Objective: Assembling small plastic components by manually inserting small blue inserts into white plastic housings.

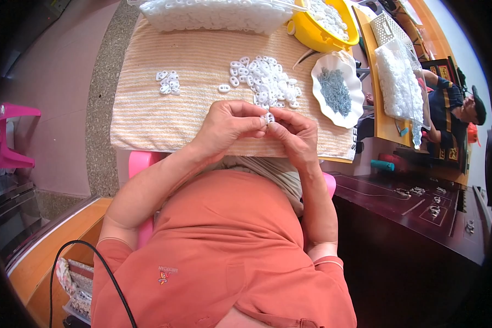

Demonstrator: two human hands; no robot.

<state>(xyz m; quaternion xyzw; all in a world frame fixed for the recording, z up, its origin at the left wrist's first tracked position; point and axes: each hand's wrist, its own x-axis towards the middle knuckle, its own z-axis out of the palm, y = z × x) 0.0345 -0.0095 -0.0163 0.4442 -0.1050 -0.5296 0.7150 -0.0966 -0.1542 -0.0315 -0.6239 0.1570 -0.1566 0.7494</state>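
My left hand (228,124) and my right hand (296,133) meet at the near edge of a striped towel, fingertips pinched together. Between them is a small white oval plastic piece (269,117) with two holes; both hands grip it. Just beyond my fingers lies a loose pile of similar white pieces (268,79). A smaller cluster of white pieces (168,83) sits apart to the left. To the right of the pile, a white scalloped dish (358,98) holds many tiny grey metal parts (334,90), too small to name surely.
The towel (147,120) covers the table. At its far side stand a clear bin (213,19) of white pieces and a yellow basin (325,41). Rightward, another table carries a clear box (399,82) of white parts, with a person (448,106) beside it. A pink stool (11,136) stands left.
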